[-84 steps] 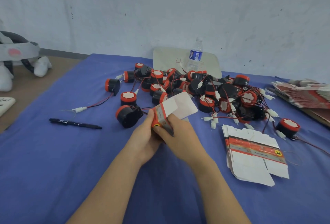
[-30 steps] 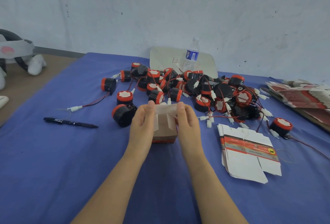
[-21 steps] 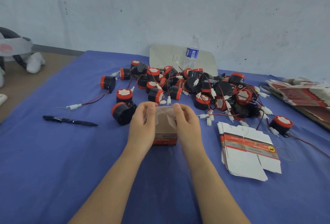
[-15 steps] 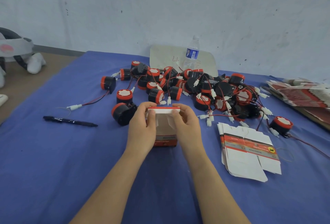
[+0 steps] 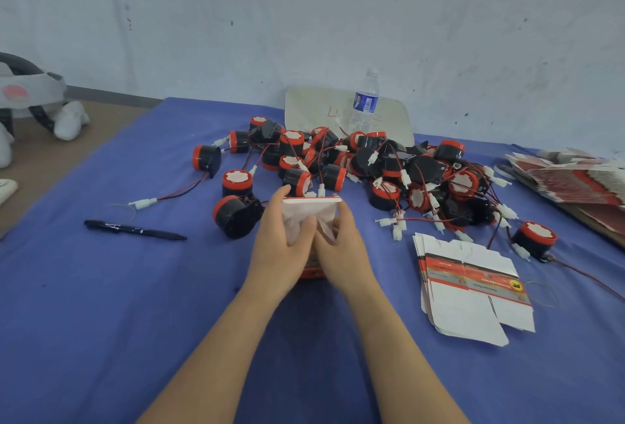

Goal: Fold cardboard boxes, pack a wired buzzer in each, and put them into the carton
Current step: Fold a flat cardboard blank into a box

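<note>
A small red-and-white cardboard box [image 5: 313,210] stands on the blue cloth at the centre, held from both sides. My left hand [image 5: 282,247] grips its left side and my right hand [image 5: 341,249] its right side, thumbs pressed onto the inner flaps at the open top. The far lid flap stands up. Behind it lies a heap of black-and-red wired buzzers [image 5: 365,166]; one buzzer [image 5: 235,215] sits just left of my left hand. A stack of flat box blanks [image 5: 470,288] lies to the right.
A black pen [image 5: 133,229] lies at the left. A water bottle [image 5: 364,102] stands at the back against a white board [image 5: 311,109]. More flat blanks [image 5: 571,176] are piled at the far right. A lone buzzer [image 5: 534,239] sits near the blank stack.
The box went from being unfolded in the air to standing on the cloth. My thumbs have moved inward over the top, pushing the side flaps down while the far flap stays raised.
</note>
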Demonstrator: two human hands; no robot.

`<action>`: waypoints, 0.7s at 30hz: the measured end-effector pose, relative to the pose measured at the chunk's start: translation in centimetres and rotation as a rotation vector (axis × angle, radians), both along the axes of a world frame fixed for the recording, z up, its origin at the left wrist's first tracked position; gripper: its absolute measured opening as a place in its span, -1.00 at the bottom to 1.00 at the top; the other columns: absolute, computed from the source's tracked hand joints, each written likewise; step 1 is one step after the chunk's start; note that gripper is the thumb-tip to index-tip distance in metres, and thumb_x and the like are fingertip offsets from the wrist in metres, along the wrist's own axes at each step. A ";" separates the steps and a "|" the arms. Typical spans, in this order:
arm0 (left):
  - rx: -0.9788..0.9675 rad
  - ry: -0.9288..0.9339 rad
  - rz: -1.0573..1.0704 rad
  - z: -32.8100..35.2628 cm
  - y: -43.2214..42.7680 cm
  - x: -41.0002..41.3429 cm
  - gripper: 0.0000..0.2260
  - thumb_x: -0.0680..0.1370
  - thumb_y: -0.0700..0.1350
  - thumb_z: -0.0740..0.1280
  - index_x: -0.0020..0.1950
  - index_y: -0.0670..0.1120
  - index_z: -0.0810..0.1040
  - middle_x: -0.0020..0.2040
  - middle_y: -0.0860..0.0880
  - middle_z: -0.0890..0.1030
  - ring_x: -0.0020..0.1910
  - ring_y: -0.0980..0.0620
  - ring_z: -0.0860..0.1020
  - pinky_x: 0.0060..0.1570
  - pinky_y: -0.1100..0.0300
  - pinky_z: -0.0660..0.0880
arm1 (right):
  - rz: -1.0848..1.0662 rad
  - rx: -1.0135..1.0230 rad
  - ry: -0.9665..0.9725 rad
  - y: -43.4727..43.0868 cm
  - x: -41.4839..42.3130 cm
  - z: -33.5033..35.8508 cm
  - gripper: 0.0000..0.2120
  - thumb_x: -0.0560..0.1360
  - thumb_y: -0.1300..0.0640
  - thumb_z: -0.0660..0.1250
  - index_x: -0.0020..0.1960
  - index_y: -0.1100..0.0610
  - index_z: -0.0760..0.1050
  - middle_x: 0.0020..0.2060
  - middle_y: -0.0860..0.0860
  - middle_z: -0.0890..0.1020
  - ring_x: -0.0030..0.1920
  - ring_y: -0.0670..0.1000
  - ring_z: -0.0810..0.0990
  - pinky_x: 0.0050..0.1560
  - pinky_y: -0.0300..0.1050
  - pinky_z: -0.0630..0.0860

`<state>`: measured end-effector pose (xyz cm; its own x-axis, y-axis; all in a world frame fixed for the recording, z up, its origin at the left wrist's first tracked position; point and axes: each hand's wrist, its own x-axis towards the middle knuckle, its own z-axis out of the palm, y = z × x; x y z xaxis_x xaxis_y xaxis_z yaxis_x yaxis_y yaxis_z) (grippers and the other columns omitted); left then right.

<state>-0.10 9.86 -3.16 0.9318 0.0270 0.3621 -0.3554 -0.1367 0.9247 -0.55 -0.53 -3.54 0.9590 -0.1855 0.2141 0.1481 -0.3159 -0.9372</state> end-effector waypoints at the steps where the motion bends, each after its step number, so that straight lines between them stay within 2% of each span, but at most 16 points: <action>1: 0.034 -0.038 0.045 -0.1 0.1 0.0 -0.57 0.60 -0.15 0.25 0.45 0.02 0.27 0.25 0.11 0.40 0.20 0.18 0.40 0.22 0.29 0.37 | -0.038 0.005 -0.023 0.0 0.0 0.0 -0.47 0.56 0.13 0.27 0.48 -0.05 0.19 0.08 -0.06 0.60 -0.01 -0.14 0.59 -0.10 -0.34 0.54; 3: 0.076 -0.119 0.126 -0.2 0.2 -0.1 -0.59 0.60 -0.23 0.21 0.45 -0.03 0.28 0.26 0.11 0.36 0.19 0.17 0.40 0.18 0.28 0.40 | -0.117 0.031 -0.056 -0.2 -0.1 0.1 -0.50 0.57 0.22 0.22 0.45 -0.08 0.21 -0.08 -0.14 0.58 -0.16 -0.21 0.55 -0.32 -0.48 0.42; 5: 0.075 -0.189 0.170 -0.1 0.3 -0.3 -0.61 0.56 -0.36 0.18 0.35 -0.06 0.32 0.23 0.12 0.34 0.15 0.16 0.45 0.05 0.38 0.44 | -0.194 0.042 -0.051 -0.4 -0.1 0.3 -0.61 0.60 0.23 0.17 0.38 -0.05 0.28 -0.14 -0.17 0.54 -0.19 -0.20 0.51 -0.40 -0.50 0.37; 7: 0.155 -0.289 0.193 -0.2 0.4 -0.5 -0.68 0.50 -0.44 0.15 0.14 -0.10 0.40 0.27 0.05 0.34 0.14 0.33 0.41 -0.06 0.47 0.38 | -0.258 0.029 -0.019 -0.6 -0.1 0.5 -0.73 0.62 0.21 0.13 0.29 0.03 0.36 -0.18 -0.16 0.51 -0.21 -0.18 0.49 -0.42 -0.48 0.37; 8: 0.226 -0.331 0.191 -0.3 0.4 -0.5 -0.74 0.49 -0.43 0.15 0.02 -0.11 0.43 0.31 0.03 0.33 0.12 0.44 0.34 -0.09 0.45 0.36 | -0.276 0.029 -0.006 -0.7 -0.1 0.5 -0.77 0.62 0.20 0.12 0.25 0.05 0.39 -0.18 -0.17 0.51 -0.21 -0.18 0.48 -0.42 -0.45 0.37; 9: 0.292 -0.360 0.179 -0.5 0.4 -0.4 -0.81 0.50 -0.39 0.17 -0.05 -0.12 0.46 0.35 0.02 0.31 0.10 0.47 0.30 -0.10 0.41 0.36 | -0.286 0.033 0.002 -0.7 -0.1 0.5 -0.79 0.63 0.19 0.11 0.22 0.06 0.41 -0.18 -0.18 0.50 -0.20 -0.18 0.48 -0.41 -0.43 0.38; 11: 0.353 -0.342 0.137 -0.9 0.2 -0.3 -0.90 0.57 -0.22 0.22 0.00 -0.11 0.52 0.39 0.02 0.32 0.15 0.28 0.35 -0.03 0.28 0.44 | -0.294 0.064 -0.008 -0.6 -0.1 0.5 -0.81 0.63 0.18 0.11 0.15 0.05 0.45 -0.16 -0.20 0.52 -0.18 -0.19 0.49 -0.38 -0.43 0.38; 13: 0.370 -0.260 0.094 -1.1 0.2 -0.4 -0.74 0.56 0.00 0.28 0.21 -0.07 0.47 0.33 0.06 0.34 0.17 0.15 0.38 0.02 0.24 0.48 | -0.296 0.125 -0.023 -0.5 0.0 0.5 -0.83 0.64 0.14 0.11 0.09 0.07 0.47 -0.15 -0.14 0.55 -0.17 -0.15 0.52 -0.35 -0.42 0.39; 15: 0.364 -0.208 0.094 -1.2 0.1 -0.3 -0.62 0.53 0.04 0.33 0.30 -0.04 0.38 0.21 0.13 0.37 0.14 0.17 0.39 0.03 0.30 0.43 | -0.315 0.233 0.007 -0.6 0.3 0.7 -0.80 0.63 0.12 0.10 0.06 0.07 0.51 -0.16 -0.15 0.55 -0.15 -0.12 0.53 -0.32 -0.34 0.42; 16: 0.316 -0.171 0.105 -1.2 0.1 -0.3 -0.66 0.55 -0.02 0.31 0.30 -0.01 0.36 0.16 0.14 0.39 0.09 0.19 0.42 -0.02 0.36 0.40 | -0.322 0.315 0.038 -0.6 0.3 0.8 -0.79 0.62 0.14 0.10 0.05 0.05 0.51 -0.16 -0.19 0.54 -0.14 -0.14 0.53 -0.30 -0.31 0.44; 18: 0.106 -0.017 0.151 -0.7 0.1 -0.1 -0.78 0.61 -0.15 0.17 0.23 0.06 0.33 0.04 0.11 0.46 -0.07 0.21 0.49 -0.25 0.44 0.39 | -0.298 0.557 0.106 -0.9 0.3 1.1 -0.80 0.61 0.20 0.11 0.06 0.04 0.50 -0.14 -0.17 0.59 -0.10 -0.10 0.57 -0.23 -0.22 0.47; 20: -0.135 0.152 0.205 -0.2 0.1 0.1 -0.74 0.62 -0.21 0.06 0.24 0.08 0.29 -0.05 0.09 0.51 -0.17 0.17 0.49 -0.37 0.33 0.37 | -0.263 0.769 0.142 -1.3 0.1 1.1 -0.79 0.59 0.31 0.13 0.06 0.08 0.47 -0.15 0.00 0.68 -0.12 0.01 0.62 -0.24 -0.13 0.51; 21: -0.243 0.201 0.215 -0.1 0.2 0.3 -0.72 0.61 -0.22 0.05 0.25 0.09 0.28 -0.05 0.13 0.53 -0.15 0.17 0.50 -0.36 0.30 0.37 | -0.266 0.767 0.151 -1.4 0.0 1.0 -0.77 0.58 0.35 0.12 0.07 0.09 0.46 -0.12 0.06 0.68 -0.10 0.04 0.62 -0.22 -0.09 0.53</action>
